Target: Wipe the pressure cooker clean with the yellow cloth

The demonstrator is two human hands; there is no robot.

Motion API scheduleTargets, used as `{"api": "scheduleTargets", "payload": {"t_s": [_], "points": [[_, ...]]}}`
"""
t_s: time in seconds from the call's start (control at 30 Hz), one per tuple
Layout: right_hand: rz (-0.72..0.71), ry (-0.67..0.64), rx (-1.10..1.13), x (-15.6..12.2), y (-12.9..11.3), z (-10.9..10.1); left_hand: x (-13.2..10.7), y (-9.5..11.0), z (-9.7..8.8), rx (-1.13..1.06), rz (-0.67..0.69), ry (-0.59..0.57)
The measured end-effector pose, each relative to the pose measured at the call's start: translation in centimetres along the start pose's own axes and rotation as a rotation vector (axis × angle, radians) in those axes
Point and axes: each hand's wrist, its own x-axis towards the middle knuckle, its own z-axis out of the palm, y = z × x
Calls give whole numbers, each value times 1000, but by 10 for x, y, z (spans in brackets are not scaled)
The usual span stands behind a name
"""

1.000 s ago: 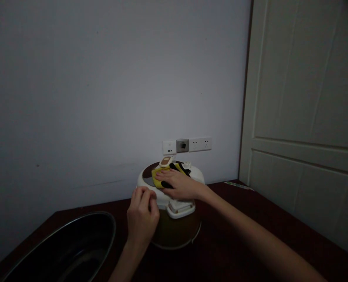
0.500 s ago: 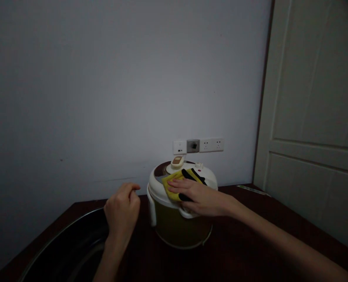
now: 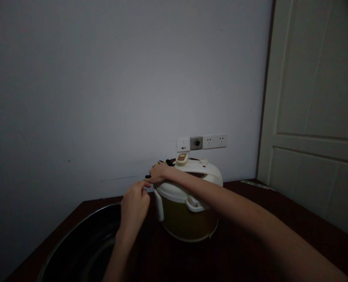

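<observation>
A white and olive-gold electric pressure cooker (image 3: pixel 188 223) stands upright on the dark table with its lid on. My right hand (image 3: pixel 159 173) reaches across the lid to its far left edge, pressing a yellow and black cloth (image 3: pixel 170 162). Most of that cloth is hidden behind the hand. Just left of the cooker, my left hand (image 3: pixel 135 201) is raised with its fingers curled. Its forefinger points right, close to the right hand's fingertips; I cannot tell whether they touch. Nothing shows in the left hand.
A large black pan (image 3: pixel 74 243) lies at the front left, partly behind my left forearm. Wall sockets (image 3: pixel 215 141) sit behind the cooker. A flat printed strip (image 3: pixel 257 185) lies at the table's back right, near the pale door (image 3: pixel 317 156).
My right hand has moved left with the cloth, from the lid's front to its far left edge. My left hand has come slightly right, nearer to it. The view has shifted a little.
</observation>
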Motion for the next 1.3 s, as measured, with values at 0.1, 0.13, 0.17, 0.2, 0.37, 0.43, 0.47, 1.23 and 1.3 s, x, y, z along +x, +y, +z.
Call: {"api": "scheduleTargets", "payload": {"t_s": [0.1, 0.13, 0.17, 0.2, 0.37, 0.43, 0.47, 1.23, 1.3], "points": [[-89, 143, 54, -19, 2, 9, 2, -2, -2, 2, -9, 1], [-140, 191, 81, -30, 3, 11, 2, -2, -2, 4, -12, 1], [-196, 232, 107, -41, 3, 13, 2, -2, -3, 8, -12, -1], [-254, 266, 131, -54, 4, 14, 2, -2, -3, 14, -13, -2], [-442, 359, 281, -129, 11, 13, 3, -2, 5, -10, 60, 0], [-467, 355, 367, -160, 18, 15, 3, -2, 14, -45, 118, 4], [-442, 362, 413, -174, 23, 18, 2, -1, 21, -62, 156, 10], [-290, 550, 449, -191, 14, 33, -6, 0, 121, -217, 519, 303], [-281, 561, 447, -192, 20, 38, -6, -1, 120, -222, 522, 299]]}}
